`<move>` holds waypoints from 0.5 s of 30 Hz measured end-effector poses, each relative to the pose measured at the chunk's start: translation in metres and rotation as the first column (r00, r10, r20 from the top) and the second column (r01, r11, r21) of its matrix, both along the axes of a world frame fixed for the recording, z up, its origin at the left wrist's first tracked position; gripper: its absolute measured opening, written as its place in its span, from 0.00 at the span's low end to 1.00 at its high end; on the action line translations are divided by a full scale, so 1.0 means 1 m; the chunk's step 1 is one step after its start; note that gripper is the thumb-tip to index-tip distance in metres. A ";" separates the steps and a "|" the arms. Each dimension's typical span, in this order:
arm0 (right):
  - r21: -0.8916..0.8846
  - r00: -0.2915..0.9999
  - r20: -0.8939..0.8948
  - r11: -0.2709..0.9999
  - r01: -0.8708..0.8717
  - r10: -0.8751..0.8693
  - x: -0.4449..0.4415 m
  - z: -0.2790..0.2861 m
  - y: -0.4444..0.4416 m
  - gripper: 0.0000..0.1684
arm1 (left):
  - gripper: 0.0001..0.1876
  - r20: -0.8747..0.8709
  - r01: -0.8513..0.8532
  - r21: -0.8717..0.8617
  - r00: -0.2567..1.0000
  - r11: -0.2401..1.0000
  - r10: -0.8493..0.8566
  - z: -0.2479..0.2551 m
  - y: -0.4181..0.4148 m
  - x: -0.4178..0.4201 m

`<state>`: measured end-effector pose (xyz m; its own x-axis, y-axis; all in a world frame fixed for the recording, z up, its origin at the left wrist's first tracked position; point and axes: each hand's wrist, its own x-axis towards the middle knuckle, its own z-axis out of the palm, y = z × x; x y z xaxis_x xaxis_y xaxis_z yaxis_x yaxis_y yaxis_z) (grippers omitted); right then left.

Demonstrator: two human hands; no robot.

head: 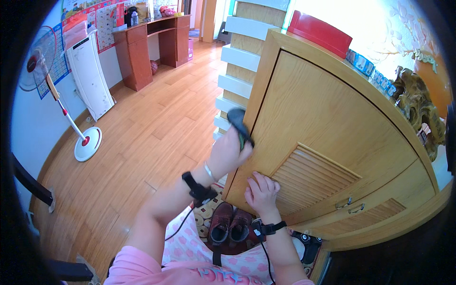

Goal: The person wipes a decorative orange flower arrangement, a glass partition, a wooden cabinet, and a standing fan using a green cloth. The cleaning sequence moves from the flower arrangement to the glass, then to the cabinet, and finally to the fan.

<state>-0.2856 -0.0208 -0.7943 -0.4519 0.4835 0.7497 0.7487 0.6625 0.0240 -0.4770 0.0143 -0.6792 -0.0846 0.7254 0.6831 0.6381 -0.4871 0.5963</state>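
My left hand [229, 151] grips a dark brush [239, 123], blurred and seen partly behind the fingers; its exact kind is hard to tell. It is at the left edge of a light wooden cabinet [306, 103], beside the white slats. My right hand [263, 192] rests with bent fingers against the cabinet door, just left of its louvred panel [317, 174], and holds nothing that shows. Below the hands, a pair of dark red ankle boots [222, 219] stands upright on a patterned rug [205, 215], between my knees.
Black shoes [311, 245] lie at the cabinet's foot on the right. A red box [320, 34] and a carved wooden piece [416, 103] stand on the cabinet. Across the wooden floor are a standing fan [85, 140], a white appliance [91, 74] and a brown desk [133, 57].
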 end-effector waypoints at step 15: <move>-0.088 0.978 -0.207 0.996 0.012 -0.030 -0.020 0.010 -0.009 0.20 | 0.23 0.226 0.039 0.349 0.966 0.936 -0.124 0.097 0.029 0.023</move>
<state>-0.3055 -0.0301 -0.7839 -0.2794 0.5575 0.7818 0.7449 0.6395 -0.1899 -0.4540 0.0435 -0.5826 -0.2276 0.4651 0.8555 0.4455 -0.7315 0.5162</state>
